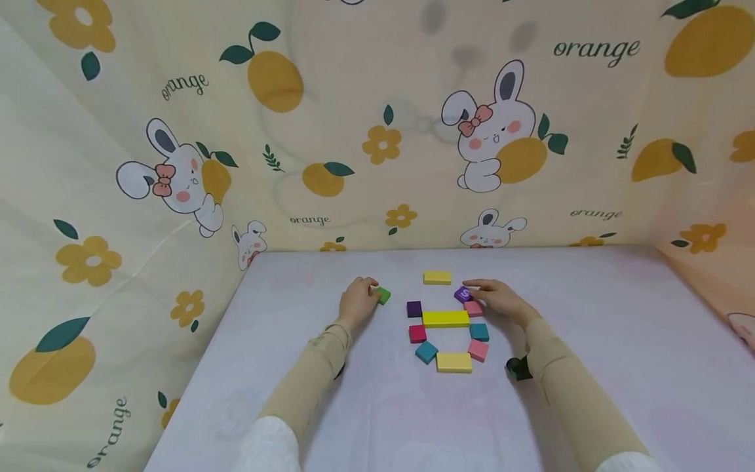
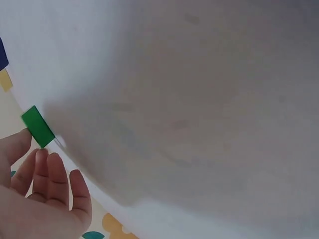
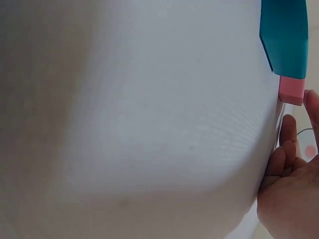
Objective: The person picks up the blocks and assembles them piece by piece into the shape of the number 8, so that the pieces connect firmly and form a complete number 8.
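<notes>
At the left, my left hand (image 1: 356, 303) pinches a green block (image 1: 384, 295) between thumb and fingertips. In the left wrist view the green block (image 2: 38, 127) stands out past the fingertips. On the other side, my right hand (image 1: 498, 299) holds a purple block (image 1: 463, 294) with a pale mark on top, its fingers at the far side and thumb at the near side. A pink block (image 1: 473, 308) lies right below that purple block. In the right wrist view the pink block (image 3: 292, 89) shows beside the right hand (image 3: 294, 184); the purple block is hidden there.
A ring of blocks lies on the white table (image 1: 377, 419): dark purple (image 1: 414, 309), red (image 1: 417, 334), teal (image 1: 426, 352), yellow (image 1: 454, 362), pink (image 1: 478, 351) and teal (image 1: 480, 332). A long yellow block (image 1: 445, 319) crosses it. Another yellow block (image 1: 437, 278) lies farther back.
</notes>
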Motion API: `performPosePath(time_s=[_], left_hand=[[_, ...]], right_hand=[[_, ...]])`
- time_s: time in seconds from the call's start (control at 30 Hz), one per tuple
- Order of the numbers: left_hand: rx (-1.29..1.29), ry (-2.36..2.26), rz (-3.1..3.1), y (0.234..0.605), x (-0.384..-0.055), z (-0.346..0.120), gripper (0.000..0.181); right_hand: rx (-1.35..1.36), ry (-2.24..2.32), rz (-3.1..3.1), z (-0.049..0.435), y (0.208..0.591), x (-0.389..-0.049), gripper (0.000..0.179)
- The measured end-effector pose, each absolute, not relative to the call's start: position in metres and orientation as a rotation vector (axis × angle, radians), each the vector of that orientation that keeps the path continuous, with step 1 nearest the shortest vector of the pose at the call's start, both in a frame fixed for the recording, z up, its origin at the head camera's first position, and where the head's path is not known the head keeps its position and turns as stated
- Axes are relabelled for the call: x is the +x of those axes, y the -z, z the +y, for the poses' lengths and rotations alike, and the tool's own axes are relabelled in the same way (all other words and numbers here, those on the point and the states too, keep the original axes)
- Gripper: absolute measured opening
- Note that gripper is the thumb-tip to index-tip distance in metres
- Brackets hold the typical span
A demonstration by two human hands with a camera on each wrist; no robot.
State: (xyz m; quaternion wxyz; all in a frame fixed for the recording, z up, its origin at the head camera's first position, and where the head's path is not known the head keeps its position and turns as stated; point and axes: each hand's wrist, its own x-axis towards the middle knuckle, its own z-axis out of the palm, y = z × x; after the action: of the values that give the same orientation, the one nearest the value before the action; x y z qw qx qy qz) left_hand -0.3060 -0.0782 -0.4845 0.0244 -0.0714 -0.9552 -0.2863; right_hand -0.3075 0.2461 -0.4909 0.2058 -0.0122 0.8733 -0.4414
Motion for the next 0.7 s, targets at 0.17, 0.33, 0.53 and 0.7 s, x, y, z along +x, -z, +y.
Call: performPosePath(time_s=[0.17,0.33,0.53,0.7], left_hand=[[-0.179,0.962,-2.951,0.487,-0.309,-0.074,0.022],[-0.148,1.028,-2.919,0.486,-0.31,-0.068,0.021],[-0.143,0.999,-2.937,0.487,-0.313,-0.056,0.025],[-0.164,0.934,-2.954,0.487,-0.314,-0.047,0.026]], right_hand=[[-0.041,1.23,2.436,0.247,0.49,-0.306,0.046],[-0.039,1.236,2.442,0.247,0.492,-0.306,0.045],[-0.034,1.236,2.445,0.247,0.492,-0.307,0.045],[-0.021,1.229,2.444,0.244,0.491,-0.307,0.046]])
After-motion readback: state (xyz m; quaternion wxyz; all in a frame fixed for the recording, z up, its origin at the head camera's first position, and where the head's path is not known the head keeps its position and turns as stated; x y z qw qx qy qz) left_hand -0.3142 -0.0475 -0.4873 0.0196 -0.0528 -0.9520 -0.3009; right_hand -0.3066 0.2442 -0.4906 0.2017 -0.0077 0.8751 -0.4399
